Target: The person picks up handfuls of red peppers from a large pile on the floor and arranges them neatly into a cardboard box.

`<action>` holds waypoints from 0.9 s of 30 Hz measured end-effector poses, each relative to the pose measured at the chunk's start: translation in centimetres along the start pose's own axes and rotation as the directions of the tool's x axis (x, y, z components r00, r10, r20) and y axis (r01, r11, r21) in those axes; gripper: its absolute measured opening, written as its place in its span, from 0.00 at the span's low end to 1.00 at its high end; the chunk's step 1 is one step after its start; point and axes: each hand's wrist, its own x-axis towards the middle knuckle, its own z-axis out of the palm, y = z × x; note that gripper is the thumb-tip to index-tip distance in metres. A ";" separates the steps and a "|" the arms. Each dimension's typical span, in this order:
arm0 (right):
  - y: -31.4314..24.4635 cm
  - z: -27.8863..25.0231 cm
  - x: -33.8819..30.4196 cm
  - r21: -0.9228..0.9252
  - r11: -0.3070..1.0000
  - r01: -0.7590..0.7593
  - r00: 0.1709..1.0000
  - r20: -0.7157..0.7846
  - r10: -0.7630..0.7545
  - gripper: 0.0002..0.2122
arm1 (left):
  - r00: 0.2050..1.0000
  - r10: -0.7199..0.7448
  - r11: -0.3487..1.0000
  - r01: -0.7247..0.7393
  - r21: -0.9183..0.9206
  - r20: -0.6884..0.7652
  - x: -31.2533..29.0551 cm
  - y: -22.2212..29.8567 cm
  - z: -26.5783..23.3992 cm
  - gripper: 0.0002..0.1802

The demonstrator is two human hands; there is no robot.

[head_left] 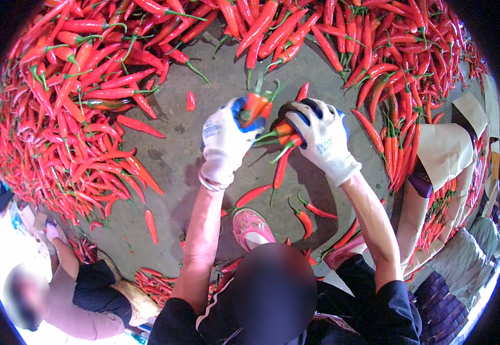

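Note:
Both my hands wear white work gloves with blue on the finger side. My left hand closes round a few red chili peppers, their green stems pointing up and away from me. In my right hand is another small bunch of red chili peppers, with stems toward the left hand. The two bunches are close together above the grey floor. A long red chili pepper shows just below the right hand's bunch. How many peppers each fist hides I cannot tell.
Large heaps of red chili peppers curve round the left, far and right sides of the grey floor. Loose peppers lie near my pink shoe. At right stands an opened carton with peppers inside. Another person is at lower left.

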 end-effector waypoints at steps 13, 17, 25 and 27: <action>2.8 -2.1 -5.3 0.538 0.421 -0.731 0.678 0.494 0.545 0.16 | 0.990 0.135 0.950 -0.140 0.279 0.039 -1.7 -2.2 0.3 0.26; 2.4 -1.3 -6.6 0.711 -0.400 -0.579 0.596 0.703 0.387 0.10 | 0.993 0.118 0.990 -0.116 -0.078 0.018 -3.0 -1.6 -0.2 0.21; 3.0 1.1 -7.5 0.699 -0.587 -0.409 0.614 0.686 0.389 0.10 | 0.964 0.154 0.979 -0.119 -0.167 0.215 -5.2 1.0 3.2 0.28; 4.3 1.7 -9.6 0.765 -0.476 -0.434 0.653 0.631 0.418 0.10 | 0.841 0.140 0.983 -0.057 -0.172 0.522 -6.6 0.7 3.9 0.27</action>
